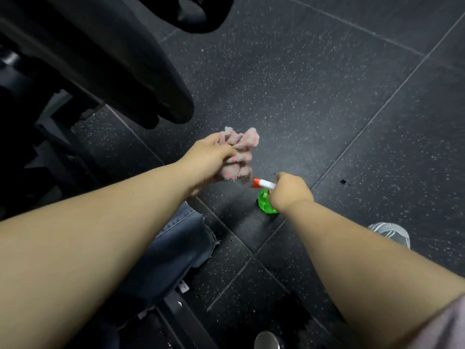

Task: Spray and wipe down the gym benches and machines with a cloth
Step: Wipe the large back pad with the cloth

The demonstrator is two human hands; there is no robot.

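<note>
The cloth (pixel 239 152) is fluffy, pink and grey, all bunched up in the left hand (pixel 208 163), whose fingers squeeze it above the floor (pixel 314 84). That arm reaches straight out. The right hand (pixel 290 193) wraps round the top of a green spray bottle (pixel 265 204) with a white and red nozzle. The floor is dark and speckled. A smooth black padded bench (pixel 105 59) sits up on the left.

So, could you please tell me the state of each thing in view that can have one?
Left hand: grips the cloth.
Pink-and-grey cloth: bunched up, held in the left hand.
Right hand: curled round the spray bottle's neck.
Green spray bottle: held, red nozzle pointing toward the cloth; floor contact unclear.
Black machine pad: touched by neither hand.
</note>
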